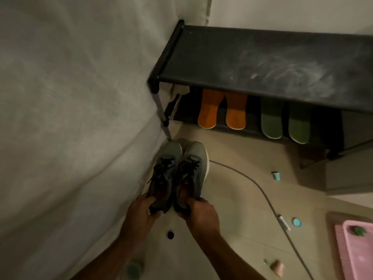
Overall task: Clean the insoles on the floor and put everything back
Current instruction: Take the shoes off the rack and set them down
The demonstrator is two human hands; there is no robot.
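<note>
I hold a pair of grey sneakers above the floor, toes pointing away from me. My left hand (142, 212) grips the heel of the left sneaker (164, 174). My right hand (198, 214) grips the heel of the right sneaker (191, 174). Two orange insoles (222, 110) and two green insoles (284, 120) lie side by side on the lower shelf of the black shoe rack (262, 63), ahead of the sneakers. The rack's top shelf is dusty and bare.
A white wall (70, 118) runs along the left. A grey cable (260, 190) curves over the beige floor. Small teal items (276, 175), a round teal lid (296, 222) and a marker (283, 222) lie at right. A pink tray (355, 249) sits at the bottom right.
</note>
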